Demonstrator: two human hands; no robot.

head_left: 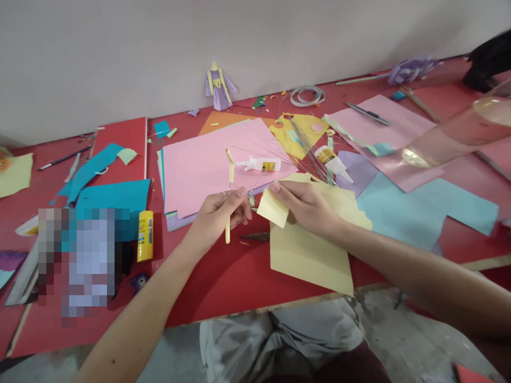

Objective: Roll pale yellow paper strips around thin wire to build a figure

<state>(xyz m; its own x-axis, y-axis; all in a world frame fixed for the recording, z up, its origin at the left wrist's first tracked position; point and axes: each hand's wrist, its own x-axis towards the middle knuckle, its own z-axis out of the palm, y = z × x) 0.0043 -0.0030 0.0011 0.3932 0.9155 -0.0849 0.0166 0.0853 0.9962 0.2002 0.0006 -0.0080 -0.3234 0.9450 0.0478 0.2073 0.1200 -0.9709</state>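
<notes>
My left hand point(221, 215) is closed around a thin wire stem wrapped in pale yellow paper point(230, 167), held upright over the red table point(223, 276). My right hand point(305, 205) pinches a small pale yellow paper piece point(273, 208) just right of the stem. Beneath the right hand lies a larger pale yellow sheet point(307, 255). A small white glue bottle point(259, 165) lies on a pink sheet point(207, 165) just beyond my hands, beside loose thin wires point(307, 146).
A second glue bottle point(332, 160), a yellow glue stick point(145, 235), blue paper point(114, 197), light blue paper point(423, 213) and more pink paper point(383, 127) cover the table. A paper doll point(218, 85) leans on the wall; a tape roll point(307, 96) lies nearby.
</notes>
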